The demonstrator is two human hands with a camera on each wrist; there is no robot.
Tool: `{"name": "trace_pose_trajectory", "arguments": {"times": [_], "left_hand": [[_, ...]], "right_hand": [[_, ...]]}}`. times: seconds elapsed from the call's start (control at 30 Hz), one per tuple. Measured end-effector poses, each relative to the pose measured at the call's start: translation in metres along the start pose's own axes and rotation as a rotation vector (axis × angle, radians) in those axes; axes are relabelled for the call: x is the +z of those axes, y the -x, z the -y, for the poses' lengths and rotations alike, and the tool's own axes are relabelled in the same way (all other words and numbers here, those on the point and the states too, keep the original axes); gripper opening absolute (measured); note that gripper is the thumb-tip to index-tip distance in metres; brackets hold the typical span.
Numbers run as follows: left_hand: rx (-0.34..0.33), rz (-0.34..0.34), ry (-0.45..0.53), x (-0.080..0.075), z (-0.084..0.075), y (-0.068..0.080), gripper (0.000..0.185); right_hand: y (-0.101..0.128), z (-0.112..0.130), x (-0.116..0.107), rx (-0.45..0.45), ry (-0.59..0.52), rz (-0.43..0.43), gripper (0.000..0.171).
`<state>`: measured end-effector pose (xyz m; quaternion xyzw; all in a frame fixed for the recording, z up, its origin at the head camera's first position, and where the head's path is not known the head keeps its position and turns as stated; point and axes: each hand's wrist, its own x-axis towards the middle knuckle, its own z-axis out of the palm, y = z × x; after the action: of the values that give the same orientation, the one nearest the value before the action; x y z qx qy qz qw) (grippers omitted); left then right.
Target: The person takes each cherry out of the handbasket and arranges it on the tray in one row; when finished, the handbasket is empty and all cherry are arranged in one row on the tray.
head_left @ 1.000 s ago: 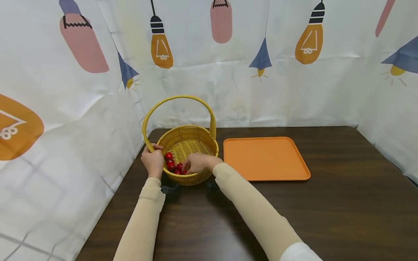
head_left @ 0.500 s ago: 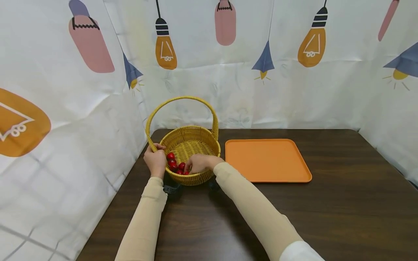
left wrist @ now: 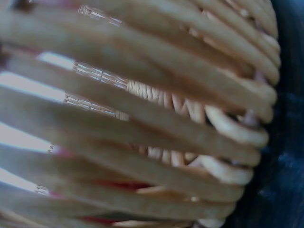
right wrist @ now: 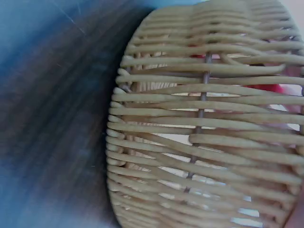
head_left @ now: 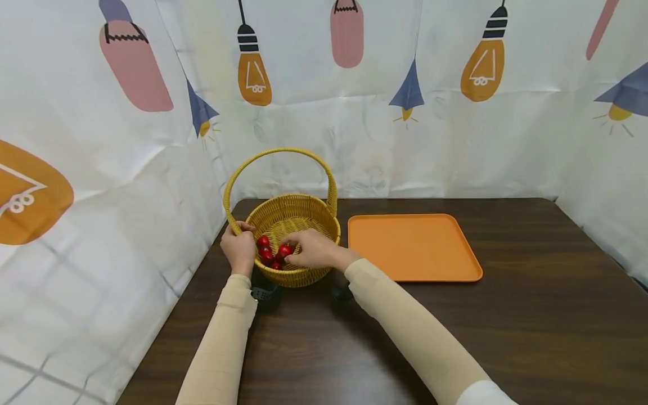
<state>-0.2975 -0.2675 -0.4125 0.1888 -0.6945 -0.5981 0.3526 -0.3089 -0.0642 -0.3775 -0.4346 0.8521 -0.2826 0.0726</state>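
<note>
A yellow woven basket [head_left: 292,203] with a tall arched handle stands at the left of the table. My left hand [head_left: 239,248] grips it where the handle meets the rim. Over the near part of the basket, my right hand [head_left: 315,248] pinches a small, shiny round red fruit [head_left: 284,251] with its fingertips. Several similar red fruits [head_left: 264,252] lie inside against the near left wall. Both wrist views are filled by the basket's woven side [left wrist: 156,123], with bits of red showing through gaps in the weave [right wrist: 204,128]; neither hand shows clearly there.
An orange rectangular tray [head_left: 415,247] lies flat to the right of the basket. The dark wooden table [head_left: 531,315] reaches back to a white curtain [head_left: 364,140] printed with lamps, which also hangs along the left and right sides.
My right hand has risen from among the fruits and shifted slightly right, with one red fruit now visible in its fingertips. The left hand keeps its grip on the basket.
</note>
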Motion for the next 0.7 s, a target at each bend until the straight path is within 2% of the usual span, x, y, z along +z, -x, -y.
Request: {"name": "trace_pose_trajectory", "arguments": {"times": [0.17, 0.4, 0.7], "left_hand": [[-0.001, 0.009, 0.000, 0.001, -0.003, -0.001, 0.014], [-0.011, -0.002, 0.008, -0.001, -0.001, 0.001, 0.015], [0.001, -0.006, 0.005, -0.001, 0.000, 0.000, 0.014]], "right_hand": [[0.015, -0.002, -0.005, -0.029, -0.082, -0.113, 0.041], [0.029, -0.015, -0.012, -0.014, -0.136, -0.173, 0.043], [0.049, -0.028, -0.029, 0.007, -0.274, -0.299, 0.033]]}}
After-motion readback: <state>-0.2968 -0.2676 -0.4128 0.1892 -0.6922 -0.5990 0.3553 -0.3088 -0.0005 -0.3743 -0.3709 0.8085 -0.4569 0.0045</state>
